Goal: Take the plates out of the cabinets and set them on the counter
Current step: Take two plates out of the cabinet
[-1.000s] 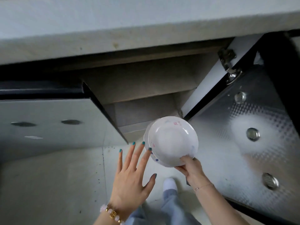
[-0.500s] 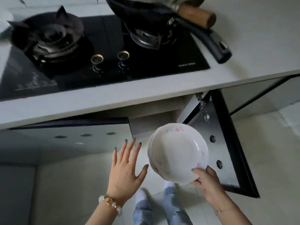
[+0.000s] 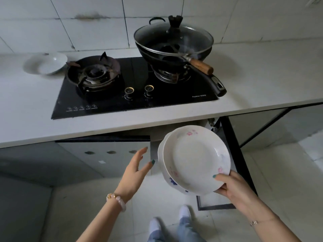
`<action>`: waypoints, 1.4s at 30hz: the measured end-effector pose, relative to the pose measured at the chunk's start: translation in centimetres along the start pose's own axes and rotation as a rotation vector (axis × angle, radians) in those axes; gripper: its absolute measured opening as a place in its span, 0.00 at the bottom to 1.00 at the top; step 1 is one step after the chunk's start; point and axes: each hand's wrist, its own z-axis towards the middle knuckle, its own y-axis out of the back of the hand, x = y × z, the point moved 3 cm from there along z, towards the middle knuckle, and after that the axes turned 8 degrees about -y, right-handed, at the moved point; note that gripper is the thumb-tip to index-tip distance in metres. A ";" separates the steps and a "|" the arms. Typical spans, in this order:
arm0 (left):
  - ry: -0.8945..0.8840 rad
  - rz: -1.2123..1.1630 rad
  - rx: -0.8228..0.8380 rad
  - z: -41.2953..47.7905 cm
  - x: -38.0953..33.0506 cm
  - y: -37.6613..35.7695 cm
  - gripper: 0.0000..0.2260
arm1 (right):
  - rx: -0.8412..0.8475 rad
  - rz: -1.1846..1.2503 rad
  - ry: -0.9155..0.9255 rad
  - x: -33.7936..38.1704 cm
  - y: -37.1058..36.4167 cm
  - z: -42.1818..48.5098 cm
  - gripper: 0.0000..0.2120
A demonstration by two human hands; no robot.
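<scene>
White glazed china, two deep floral-printed plates (image 3: 195, 159) nested together, is out of the cabinet now. A second ago I held them low in front of the open shelf; since then I have straightened up. They ride higher, tilted toward me, just under the front edge of the pale stone counter (image 3: 262, 70), which has come into view.

My right hand (image 3: 234, 187) grips the stack at its lower right rim, thumb on the inner face and the other fingers curled underneath. My left hand (image 3: 134, 170) is spread and holds nothing. Its thumb sits just beside the left rim, and I cannot tell whether it touches.

The removal is done, I judge, and only the setting down remains. The black glass gas hob (image 3: 136, 95) and the lidded black wok (image 3: 174, 44) fill the middle of the counter. Bare stone lies to the right, nearest the plates. One plain white dish (image 3: 46, 63) already sits on the counter at far left. The black-framed cabinet door (image 3: 232, 145) hangs open behind the stack.
</scene>
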 end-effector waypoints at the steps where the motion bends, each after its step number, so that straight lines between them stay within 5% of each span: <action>1: 0.048 -0.144 0.028 0.0 -0.4 0.0 0.17 | 0.013 -0.012 0.019 0.6 -0.3 -0.4 0.11; 12: 0.236 -0.880 0.050 0.6 -1.4 -1.3 0.13 | 0.139 -0.028 0.089 3.6 -4.1 -0.9 0.12; 28: 0.286 -0.867 -0.291 2.3 -2.7 -2.5 0.15 | 0.291 -0.118 0.042 6.3 -4.0 1.7 0.10; 33: 0.255 -0.880 -0.357 3.3 -2.7 -1.7 0.15 | 0.390 -0.130 -0.009 7.3 -3.6 1.9 0.17; 42: 0.222 -0.993 -0.462 4.5 -3.1 0.1 0.11 | -0.031 -0.222 0.177 9.2 5.7 3.5 0.12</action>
